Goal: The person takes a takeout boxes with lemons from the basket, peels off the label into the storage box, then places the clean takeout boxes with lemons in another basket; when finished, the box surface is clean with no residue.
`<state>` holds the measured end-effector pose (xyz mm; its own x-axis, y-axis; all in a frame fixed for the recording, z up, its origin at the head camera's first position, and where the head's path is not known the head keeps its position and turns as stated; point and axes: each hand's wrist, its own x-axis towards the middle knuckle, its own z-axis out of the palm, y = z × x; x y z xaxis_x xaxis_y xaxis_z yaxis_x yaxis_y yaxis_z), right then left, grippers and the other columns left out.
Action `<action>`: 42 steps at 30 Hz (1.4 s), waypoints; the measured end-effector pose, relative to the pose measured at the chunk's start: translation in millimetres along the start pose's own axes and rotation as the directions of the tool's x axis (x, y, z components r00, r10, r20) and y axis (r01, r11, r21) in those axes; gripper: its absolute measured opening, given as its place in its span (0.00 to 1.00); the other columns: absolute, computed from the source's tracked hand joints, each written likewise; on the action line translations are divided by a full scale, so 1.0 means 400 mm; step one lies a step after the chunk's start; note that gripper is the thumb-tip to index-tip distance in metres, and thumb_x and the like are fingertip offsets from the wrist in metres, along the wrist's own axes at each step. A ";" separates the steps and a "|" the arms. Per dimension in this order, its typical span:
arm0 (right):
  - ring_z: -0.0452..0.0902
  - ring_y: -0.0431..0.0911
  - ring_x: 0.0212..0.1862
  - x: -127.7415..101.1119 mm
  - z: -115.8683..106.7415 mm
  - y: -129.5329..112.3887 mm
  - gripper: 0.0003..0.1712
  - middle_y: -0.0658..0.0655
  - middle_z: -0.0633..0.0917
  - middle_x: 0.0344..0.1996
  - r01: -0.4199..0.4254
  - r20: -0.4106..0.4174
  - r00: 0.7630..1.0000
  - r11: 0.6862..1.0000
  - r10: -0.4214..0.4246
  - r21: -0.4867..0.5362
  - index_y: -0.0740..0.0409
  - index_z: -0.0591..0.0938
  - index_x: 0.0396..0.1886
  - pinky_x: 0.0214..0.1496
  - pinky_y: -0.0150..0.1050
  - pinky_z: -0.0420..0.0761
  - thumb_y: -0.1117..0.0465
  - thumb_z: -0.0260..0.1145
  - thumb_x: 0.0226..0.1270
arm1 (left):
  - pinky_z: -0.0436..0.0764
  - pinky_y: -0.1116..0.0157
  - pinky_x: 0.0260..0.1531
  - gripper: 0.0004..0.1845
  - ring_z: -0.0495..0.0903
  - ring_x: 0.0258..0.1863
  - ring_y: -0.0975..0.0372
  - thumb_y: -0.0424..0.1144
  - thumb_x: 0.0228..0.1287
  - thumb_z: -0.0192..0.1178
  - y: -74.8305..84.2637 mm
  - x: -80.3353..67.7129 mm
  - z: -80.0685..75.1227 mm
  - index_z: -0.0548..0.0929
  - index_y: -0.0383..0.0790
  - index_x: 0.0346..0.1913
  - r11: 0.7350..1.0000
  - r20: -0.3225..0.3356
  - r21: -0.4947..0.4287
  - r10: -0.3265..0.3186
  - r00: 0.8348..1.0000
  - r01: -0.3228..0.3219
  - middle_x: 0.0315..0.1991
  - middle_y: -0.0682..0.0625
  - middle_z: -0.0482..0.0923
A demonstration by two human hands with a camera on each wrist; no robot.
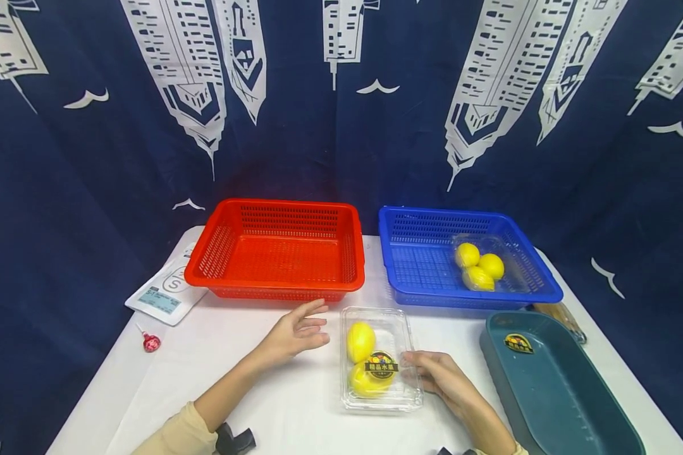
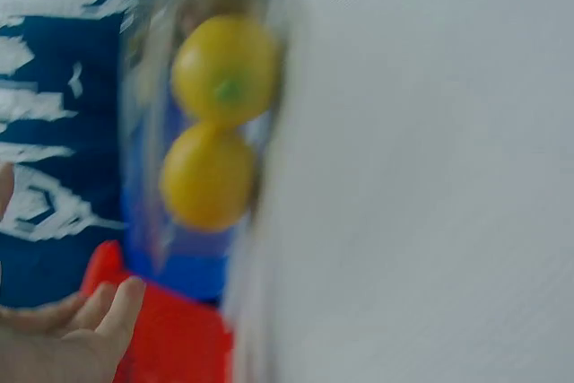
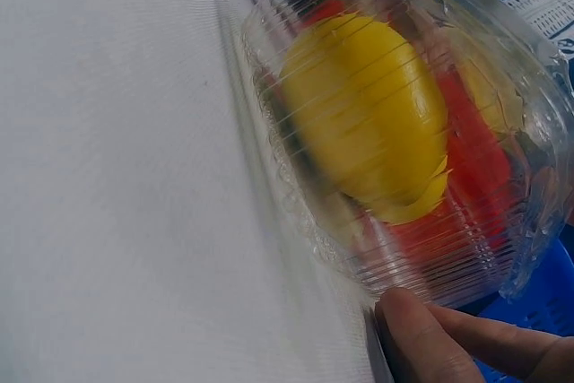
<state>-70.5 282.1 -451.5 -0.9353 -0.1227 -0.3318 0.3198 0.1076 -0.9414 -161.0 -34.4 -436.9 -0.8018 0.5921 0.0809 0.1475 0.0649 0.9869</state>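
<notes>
A clear plastic fruit box (image 1: 401, 325) lies on the white table with its lid down. Inside are two yellow lemons (image 1: 361, 341), and a black-and-gold sticker (image 1: 381, 366) is on the lid. At the box's right side my right hand (image 1: 445, 381) grips the edge; in the right wrist view the thumb (image 3: 414, 329) is at a lower corner. My left hand (image 1: 293, 333) is held apart from the box, to its left, fingers spread and holding nothing. In the left wrist view, the box and its lemons (image 2: 208, 177) are blurred.
Behind stand a red basket (image 1: 287, 294) and a blue basket (image 1: 421, 297) holding another clear box with three lemons (image 1: 479, 278). A teal tray (image 1: 569, 379) with a sticker lies at right. A white pouch (image 1: 167, 291) and a red lollipop (image 1: 151, 343) are at left.
</notes>
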 end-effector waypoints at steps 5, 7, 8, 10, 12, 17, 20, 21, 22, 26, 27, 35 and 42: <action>0.84 0.38 0.42 -0.002 -0.002 0.004 0.31 0.51 0.86 0.41 0.020 0.018 1.000 1.000 -0.020 0.004 0.82 0.70 0.60 0.52 0.33 0.84 0.56 0.54 0.72 | 0.76 0.52 0.63 0.41 0.72 0.64 0.42 0.41 0.63 0.64 -0.044 0.008 0.051 0.57 0.29 0.73 0.991 -0.107 -0.092 -0.102 0.989 0.092 0.70 0.33 0.64; 0.84 0.38 0.42 -0.002 -0.004 0.004 0.31 0.50 0.86 0.42 0.029 0.031 0.999 0.999 -0.029 0.017 0.82 0.69 0.61 0.52 0.33 0.84 0.56 0.53 0.73 | 0.74 0.50 0.65 0.43 0.71 0.66 0.43 0.42 0.63 0.64 -0.054 0.008 0.073 0.55 0.31 0.74 0.981 -0.130 -0.147 -0.146 0.981 0.127 0.72 0.35 0.62; 0.84 0.37 0.42 -0.002 -0.005 0.004 0.31 0.50 0.86 0.41 0.031 0.035 0.999 0.999 -0.032 0.024 0.82 0.69 0.61 0.52 0.33 0.84 0.57 0.53 0.73 | 0.72 0.48 0.66 0.43 0.70 0.67 0.44 0.43 0.63 0.64 -0.059 0.007 0.084 0.54 0.32 0.75 0.975 -0.133 -0.174 -0.165 0.977 0.141 0.73 0.37 0.61; 0.84 0.37 0.42 -0.001 -0.006 0.005 0.31 0.49 0.86 0.41 0.039 0.042 0.998 0.999 -0.041 0.037 0.83 0.68 0.61 0.51 0.33 0.84 0.57 0.52 0.73 | 0.69 0.47 0.68 0.44 0.67 0.69 0.44 0.44 0.63 0.64 -0.067 0.007 0.104 0.53 0.33 0.75 0.962 -0.135 -0.224 -0.188 0.973 0.155 0.74 0.37 0.58; 0.84 0.37 0.42 0.000 -0.007 0.004 0.31 0.48 0.86 0.41 0.046 0.050 0.998 0.998 -0.048 0.045 0.83 0.67 0.61 0.51 0.32 0.84 0.57 0.52 0.74 | 0.68 0.47 0.68 0.43 0.66 0.69 0.44 0.44 0.64 0.63 -0.077 0.006 0.120 0.53 0.33 0.75 0.955 -0.138 -0.252 -0.197 0.971 0.158 0.75 0.37 0.56; 0.84 0.37 0.41 0.001 -0.003 0.002 0.31 0.47 0.86 0.40 0.040 0.030 0.999 0.998 -0.042 0.053 0.82 0.68 0.61 0.51 0.33 0.84 0.57 0.53 0.73 | 0.63 0.48 0.72 0.42 0.61 0.72 0.44 0.43 0.66 0.60 -0.101 0.004 0.144 0.51 0.34 0.76 0.937 -0.125 -0.312 -0.203 0.971 0.155 0.77 0.38 0.51; 0.83 0.37 0.41 0.001 -0.001 0.001 0.31 0.48 0.85 0.41 0.023 0.003 1.000 0.999 -0.023 0.048 0.81 0.68 0.61 0.51 0.33 0.84 0.57 0.54 0.72 | 0.58 0.48 0.74 0.42 0.55 0.75 0.44 0.42 0.67 0.58 -0.109 0.003 0.151 0.49 0.34 0.76 0.927 -0.089 -0.343 -0.190 0.978 0.149 0.78 0.39 0.48; 0.83 0.37 0.42 0.001 -0.001 0.001 0.31 0.48 0.85 0.41 0.019 -0.005 1.000 0.999 -0.018 0.045 0.81 0.68 0.61 0.51 0.33 0.84 0.56 0.55 0.72 | 0.56 0.48 0.74 0.42 0.53 0.76 0.44 0.42 0.67 0.58 -0.110 0.003 0.153 0.48 0.34 0.77 0.925 -0.072 -0.350 -0.182 0.981 0.146 0.78 0.38 0.47; 0.83 0.37 0.42 0.000 -0.001 0.001 0.32 0.49 0.85 0.42 0.017 -0.007 1.000 0.999 -0.017 0.042 0.81 0.68 0.62 0.51 0.33 0.84 0.56 0.55 0.72 | 0.54 0.47 0.75 0.42 0.52 0.76 0.44 0.41 0.67 0.57 -0.112 0.003 0.154 0.47 0.34 0.77 0.923 -0.056 -0.358 -0.176 0.983 0.145 0.78 0.38 0.46; 0.83 0.37 0.44 0.000 -0.003 0.005 0.33 0.52 0.84 0.46 0.019 -0.005 1.000 0.999 -0.019 0.032 0.81 0.68 0.63 0.52 0.33 0.84 0.54 0.55 0.73 | 0.51 0.47 0.75 0.43 0.48 0.77 0.44 0.41 0.67 0.57 -0.117 0.004 0.156 0.46 0.33 0.77 0.923 -0.015 -0.354 -0.169 0.985 0.153 0.78 0.37 0.45; 0.83 0.37 0.44 0.000 -0.004 0.006 0.33 0.53 0.84 0.47 0.021 -0.002 1.000 0.999 -0.021 0.030 0.81 0.67 0.63 0.52 0.33 0.84 0.54 0.55 0.73 | 0.51 0.46 0.75 0.43 0.48 0.77 0.44 0.41 0.67 0.58 -0.118 0.004 0.157 0.47 0.33 0.76 0.925 -0.010 -0.348 -0.167 0.986 0.153 0.77 0.36 0.46; 0.83 0.37 0.44 0.001 0.000 0.009 0.35 0.53 0.85 0.46 0.004 -0.035 0.999 1.000 -0.003 0.018 0.80 0.66 0.64 0.50 0.32 0.84 0.52 0.56 0.73 | 0.51 0.46 0.75 0.42 0.48 0.77 0.45 0.42 0.66 0.59 -0.122 0.003 0.155 0.50 0.32 0.76 0.930 0.012 -0.331 -0.163 0.986 0.158 0.77 0.38 0.48; 0.83 0.39 0.45 0.002 0.011 0.007 0.37 0.56 0.85 0.48 -0.024 -0.082 0.996 1.000 0.023 -0.006 0.79 0.67 0.64 0.50 0.34 0.85 0.50 0.57 0.72 | 0.52 0.47 0.75 0.43 0.48 0.77 0.46 0.43 0.65 0.60 -0.123 0.004 0.152 0.50 0.31 0.76 0.933 0.015 -0.318 -0.170 0.985 0.166 0.77 0.38 0.49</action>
<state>-69.7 277.9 -454.6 -0.9368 -0.0387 -0.3476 0.3413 0.1164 -0.9327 -134.3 12.0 -493.9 -0.8062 0.5848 -0.0902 -0.1797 -0.0968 0.9790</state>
